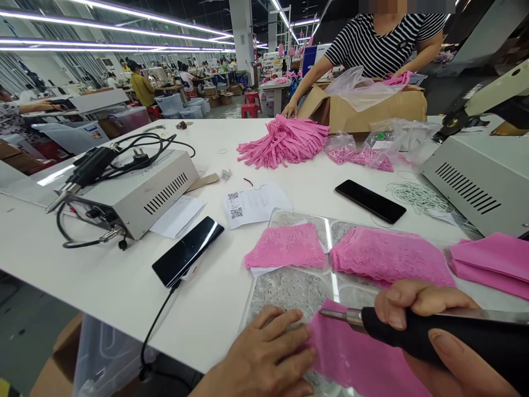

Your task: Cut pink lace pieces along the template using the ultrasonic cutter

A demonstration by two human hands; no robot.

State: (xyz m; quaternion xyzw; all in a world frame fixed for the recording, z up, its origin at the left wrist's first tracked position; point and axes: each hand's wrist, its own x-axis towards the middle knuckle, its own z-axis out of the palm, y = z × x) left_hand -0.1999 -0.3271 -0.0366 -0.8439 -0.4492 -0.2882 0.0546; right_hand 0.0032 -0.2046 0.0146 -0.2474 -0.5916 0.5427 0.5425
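Observation:
My left hand (264, 358) lies flat, fingers spread, pressing the left edge of a pink lace piece (355, 358) on a clear plate (285, 289) at the table's near edge. My right hand (438, 336) is wrapped round the black handle of a hand tool (413, 331); its metal tip (336, 314) rests over the lace's top edge. Two stacks of pink lace pieces (287, 246) (388, 256) lie further back on the plate.
Pink fabric pieces (491, 262), two black phones (188, 251) (370, 201), a paper with QR codes (254, 204), grey machine boxes (136, 193) (479, 176), a heap of pink strips (285, 140). Across the table, a person in a striped shirt (380, 41) reaches into a cardboard box (372, 107).

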